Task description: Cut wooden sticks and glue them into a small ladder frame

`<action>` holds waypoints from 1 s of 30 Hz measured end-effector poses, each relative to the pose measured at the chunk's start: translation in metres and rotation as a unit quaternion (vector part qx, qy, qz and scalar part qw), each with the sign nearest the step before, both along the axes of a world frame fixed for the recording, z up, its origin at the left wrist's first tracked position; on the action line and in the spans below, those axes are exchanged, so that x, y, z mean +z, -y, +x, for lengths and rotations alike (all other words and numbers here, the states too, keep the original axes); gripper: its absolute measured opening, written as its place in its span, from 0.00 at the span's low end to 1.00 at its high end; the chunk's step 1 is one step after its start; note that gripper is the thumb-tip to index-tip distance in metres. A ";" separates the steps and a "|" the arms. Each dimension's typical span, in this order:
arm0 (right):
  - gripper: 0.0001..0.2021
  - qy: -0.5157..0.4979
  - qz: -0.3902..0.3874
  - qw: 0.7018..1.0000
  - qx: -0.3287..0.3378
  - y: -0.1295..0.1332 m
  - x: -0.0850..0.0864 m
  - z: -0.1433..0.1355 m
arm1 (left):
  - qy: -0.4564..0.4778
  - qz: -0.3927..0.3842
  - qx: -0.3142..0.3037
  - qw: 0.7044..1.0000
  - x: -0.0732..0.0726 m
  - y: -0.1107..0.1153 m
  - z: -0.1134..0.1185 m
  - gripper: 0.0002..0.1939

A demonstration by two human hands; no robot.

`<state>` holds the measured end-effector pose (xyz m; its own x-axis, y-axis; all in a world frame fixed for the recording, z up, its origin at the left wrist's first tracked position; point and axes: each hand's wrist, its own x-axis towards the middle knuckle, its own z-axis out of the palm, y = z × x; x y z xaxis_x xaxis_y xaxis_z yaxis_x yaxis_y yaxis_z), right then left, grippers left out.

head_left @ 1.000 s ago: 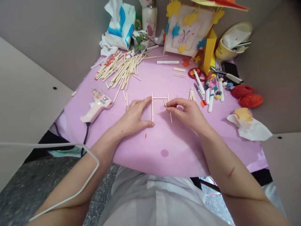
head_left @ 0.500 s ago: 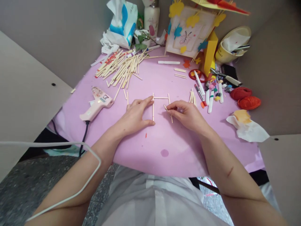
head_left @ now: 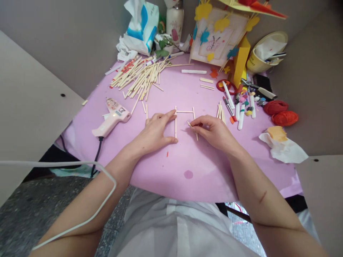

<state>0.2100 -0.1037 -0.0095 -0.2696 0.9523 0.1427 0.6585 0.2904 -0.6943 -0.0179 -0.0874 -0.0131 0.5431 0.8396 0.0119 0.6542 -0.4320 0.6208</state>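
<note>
On the pink tabletop lies an H-like frame of thin wooden sticks: a left stick (head_left: 175,128), a crossbar (head_left: 184,111) and a right stick (head_left: 194,113). My left hand (head_left: 157,130) rests beside it, thumb and index finger spread apart, their tips at the lower and upper parts of the left stick. Between the thumb and fingers of my right hand (head_left: 211,130) is a short wooden stick (head_left: 188,123), tilted, its tip inside the frame. That hand covers part of the right stick.
A pink hot glue gun (head_left: 114,116) lies left, its cord off the edge. Behind are a heap of wooden sticks (head_left: 144,76) and a decorated paper-and-stick model (head_left: 217,35). Several short sticks (head_left: 220,112), pens (head_left: 241,117), pliers (head_left: 258,88) and red yarn (head_left: 284,118) lie right.
The whole view has shifted slightly. Both hands stay almost in place, and the short stick remains in my right fingers, its tip marginally lower against the frame.
</note>
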 end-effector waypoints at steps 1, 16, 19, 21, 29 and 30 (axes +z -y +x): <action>0.07 0.003 0.000 1.000 0.003 0.000 0.000 -0.001 | 0.000 -0.001 0.000 1.000 0.000 0.000 0.000 0.45; 0.07 0.135 0.059 0.988 0.044 0.005 -0.002 -0.013 | -0.003 0.004 0.001 1.000 0.001 0.001 0.000 0.44; 0.08 0.160 0.073 0.983 0.051 0.007 -0.002 -0.014 | -0.006 0.001 0.001 1.000 0.001 0.001 0.000 0.44; 0.08 0.175 0.080 0.980 0.055 0.007 -0.002 -0.014 | -0.006 0.001 0.000 1.000 0.002 0.001 0.000 0.44; 0.10 0.198 0.089 0.974 0.070 0.008 -0.002 -0.015 | -0.007 -0.003 0.002 1.000 0.002 0.001 0.000 0.44; 0.10 0.201 0.090 0.973 0.070 0.008 -0.003 -0.015 | -0.007 -0.003 0.002 1.000 0.002 0.001 0.000 0.44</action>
